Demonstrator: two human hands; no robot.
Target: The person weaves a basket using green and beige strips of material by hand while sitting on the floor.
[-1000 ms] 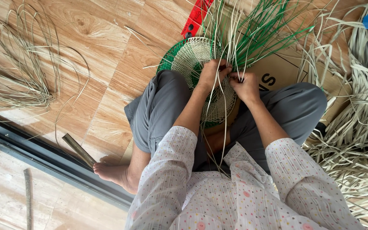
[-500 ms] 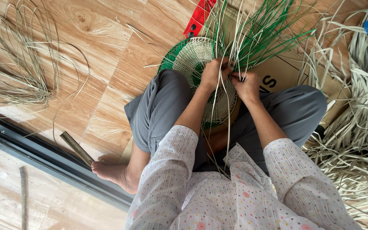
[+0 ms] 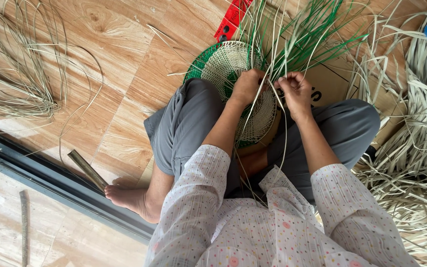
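A half-woven basket [image 3: 223, 66] of pale cane with a green rim rests on my lap, between my knees. Long green and pale strands [image 3: 302, 34] stand up from its far edge. My left hand [image 3: 247, 85] presses on the woven wall and grips strands there. My right hand [image 3: 295, 89] pinches a thin pale strand [image 3: 285, 133] beside it, and the strand trails down toward my body. The two hands nearly touch.
A loose bundle of dry strips [image 3: 16, 84] lies on the wooden floor at the left. A big heap of flat pale strips [image 3: 411, 148] fills the right side. A red tool [image 3: 231, 20] lies beyond the basket. A dark door track [image 3: 50, 183] runs past my bare foot [image 3: 129, 198].
My hands have shifted slightly on the basket's edge and the right hand has moved a little away from the left. The basket stays in place.
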